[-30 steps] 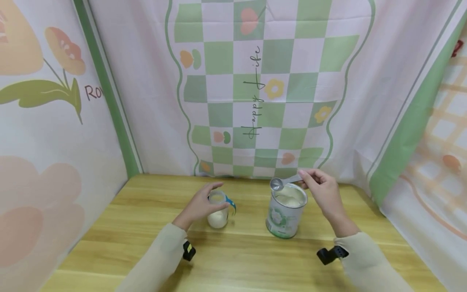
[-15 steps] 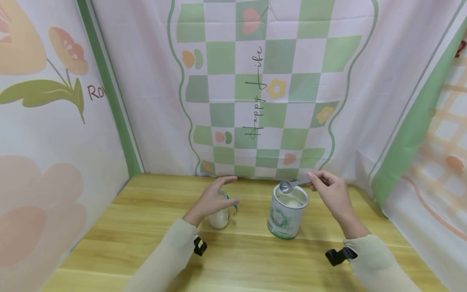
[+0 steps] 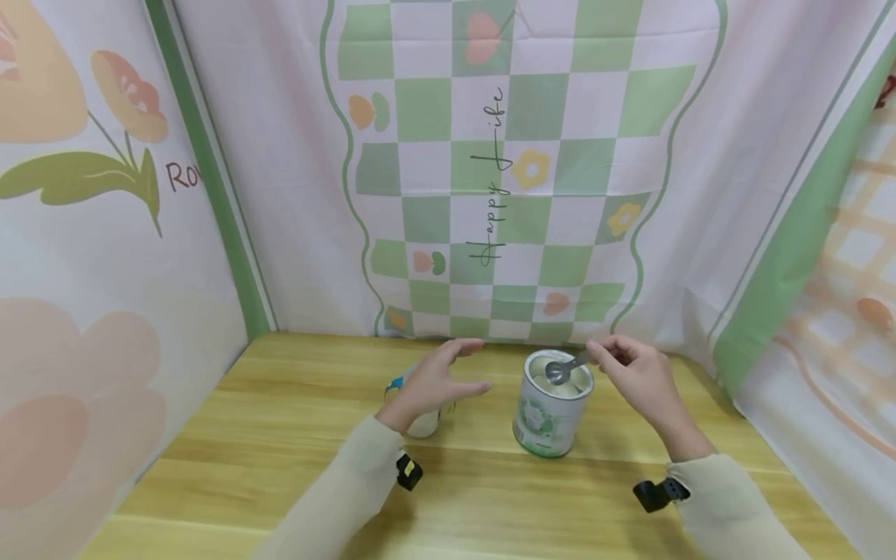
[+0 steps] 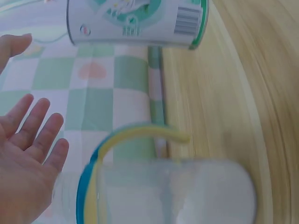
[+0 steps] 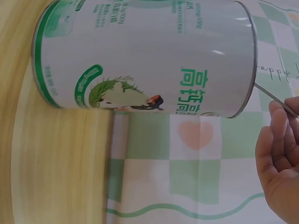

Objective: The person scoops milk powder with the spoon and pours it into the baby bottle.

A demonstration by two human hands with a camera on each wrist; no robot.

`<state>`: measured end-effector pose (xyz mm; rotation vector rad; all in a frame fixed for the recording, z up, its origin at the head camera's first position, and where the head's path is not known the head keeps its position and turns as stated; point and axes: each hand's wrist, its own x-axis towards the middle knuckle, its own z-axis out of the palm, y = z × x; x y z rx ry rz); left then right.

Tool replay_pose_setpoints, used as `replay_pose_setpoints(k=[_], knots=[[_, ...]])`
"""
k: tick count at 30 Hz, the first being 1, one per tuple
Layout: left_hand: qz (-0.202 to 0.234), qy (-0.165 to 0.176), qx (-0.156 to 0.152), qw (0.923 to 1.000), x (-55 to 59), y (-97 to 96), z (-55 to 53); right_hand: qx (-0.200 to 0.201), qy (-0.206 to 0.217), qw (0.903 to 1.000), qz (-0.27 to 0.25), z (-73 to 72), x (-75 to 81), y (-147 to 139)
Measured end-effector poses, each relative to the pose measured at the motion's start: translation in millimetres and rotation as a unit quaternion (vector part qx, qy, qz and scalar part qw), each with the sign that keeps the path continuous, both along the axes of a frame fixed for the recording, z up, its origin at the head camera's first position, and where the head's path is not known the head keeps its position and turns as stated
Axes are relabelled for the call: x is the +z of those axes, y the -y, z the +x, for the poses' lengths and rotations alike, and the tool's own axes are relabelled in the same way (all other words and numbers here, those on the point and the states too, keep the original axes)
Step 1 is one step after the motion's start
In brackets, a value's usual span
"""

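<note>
My right hand point(image 3: 635, 379) pinches the handle end of a metal measuring spoon point(image 3: 558, 373); its round bowl sits at the mouth of a white and green milk powder can point(image 3: 548, 424). Pale powder shows inside the can. With fingers spread and nothing held, my left hand point(image 3: 432, 383) is between the can and a clear bottle point(image 4: 177, 196), which it partly covers in the head view. A blue and yellow handle point(image 4: 88, 186) curves off the bottle, and whitish contents show through its wall. From the right wrist, only the spoon's thin handle point(image 5: 273, 98) is visible beyond the can's rim.
Everything stands on a wooden table point(image 3: 294, 435). Behind it hangs a green and white checkered curtain point(image 3: 476, 218), with printed fabric walls point(image 3: 91, 257) at both sides. Each wrist carries a small black camera point(image 3: 409, 471).
My left hand has moved right, away from the bottle's top toward the can, fingers opening wider. My right hand has shifted slightly right, and the spoon's bowl has dropped into the can's mouth.
</note>
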<state>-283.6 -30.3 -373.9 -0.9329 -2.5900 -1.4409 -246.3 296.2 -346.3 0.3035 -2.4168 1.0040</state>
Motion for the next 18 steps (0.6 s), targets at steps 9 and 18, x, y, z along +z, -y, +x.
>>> replay_pose_setpoints(k=[9, 18], knots=[[0.018, 0.027, -0.02, 0.9993, -7.2, -31.1, 0.8, -0.002, -0.031, 0.9985, 0.045, -2.6, -8.2, -0.5], [0.031, 0.087, -0.012, 0.9957, -22.5, -64.2, 2.7, 0.006, -0.07, 0.993, 0.096, -3.4, -14.0, 3.5]])
